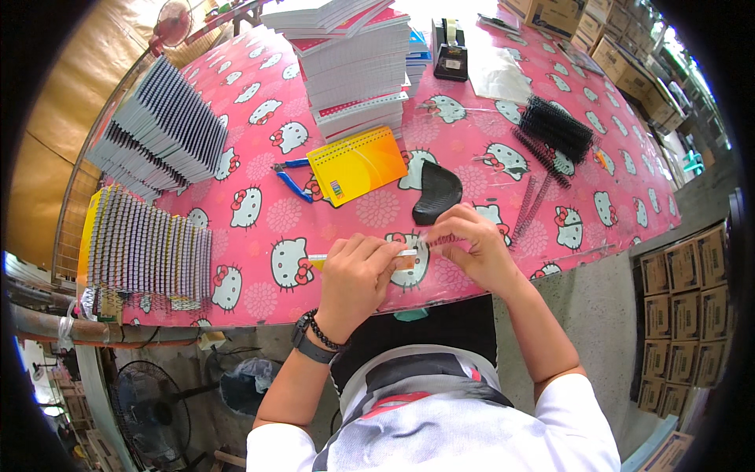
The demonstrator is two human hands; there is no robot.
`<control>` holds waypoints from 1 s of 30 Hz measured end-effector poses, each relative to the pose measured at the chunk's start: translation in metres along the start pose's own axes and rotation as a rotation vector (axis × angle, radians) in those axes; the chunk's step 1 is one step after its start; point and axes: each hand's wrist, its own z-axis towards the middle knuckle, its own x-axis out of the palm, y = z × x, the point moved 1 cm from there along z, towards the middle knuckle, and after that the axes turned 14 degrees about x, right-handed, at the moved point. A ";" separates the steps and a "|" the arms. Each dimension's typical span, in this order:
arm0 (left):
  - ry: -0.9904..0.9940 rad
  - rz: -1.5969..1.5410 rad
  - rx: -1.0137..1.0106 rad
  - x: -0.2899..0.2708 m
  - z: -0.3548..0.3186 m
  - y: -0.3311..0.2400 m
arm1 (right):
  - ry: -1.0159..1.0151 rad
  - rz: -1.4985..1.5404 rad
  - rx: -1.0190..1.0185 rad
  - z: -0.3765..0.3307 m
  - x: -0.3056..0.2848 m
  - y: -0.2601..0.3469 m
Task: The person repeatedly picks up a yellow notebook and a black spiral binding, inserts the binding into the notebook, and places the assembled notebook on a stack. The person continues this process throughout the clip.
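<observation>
My left hand (354, 271) is closed on a thin yellow and orange notebook (406, 264), held edge-up near the table's front edge and mostly hidden by the fingers. To its right, my right hand (478, 245) pinches a thin dark spiral coil (443, 239) beside the notebook's end. Whether the coil runs through the holes, I cannot tell. Just beyond my right hand lies a black curved object (437, 193). Farther off, a yellow punched notebook cover (359, 165) rests flat, with blue-handled pliers (295, 187) at its left.
A tall stack of punched pages (354, 82) rises at the back. Piles of coil-bound notebooks (149, 248) line the left side. Black coils (554, 132) lie at the right, and a tape dispenser (451, 55) stands behind. Cartons (684, 315) are stacked at the far right.
</observation>
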 end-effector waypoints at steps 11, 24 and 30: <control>-0.011 0.015 -0.007 -0.001 -0.001 -0.005 | 0.063 -0.012 -0.134 -0.001 -0.003 0.003; 0.089 0.046 0.028 0.001 -0.006 -0.020 | 0.232 0.019 0.057 0.014 -0.009 -0.005; 0.058 0.047 0.099 -0.004 0.001 -0.017 | 0.223 -0.583 0.137 0.066 -0.018 -0.039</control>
